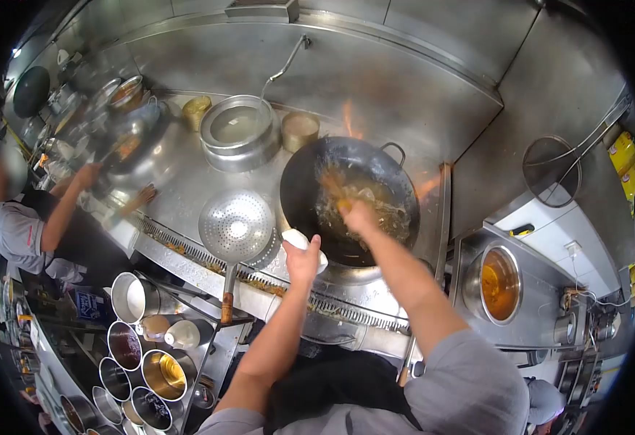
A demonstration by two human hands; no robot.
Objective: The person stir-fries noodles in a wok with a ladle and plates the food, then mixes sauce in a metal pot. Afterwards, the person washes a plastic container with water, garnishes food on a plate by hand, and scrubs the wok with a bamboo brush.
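Observation:
A large black wok (303,181) sits over the burner with murky liquid in its bottom, and flame shows behind its rim. My left hand (302,262) is closed on a folded white cloth (297,239) at the wok's near left edge. Over the wok, my right hand (361,219) grips a brush (331,180) with light brown bristles, blurred by motion. Its bristles are inside the wok; whether they touch the metal I cannot tell. Left of my left hand lies a perforated strainer (236,226), its wooden handle toward me.
Behind the strainer stands a metal pot of water (239,130) under a tap (285,67). Several seasoning containers (126,346) stand at lower left. A pot of orange oil (500,283) is on the right. A co-worker (31,225) handles another wok (150,156) at left.

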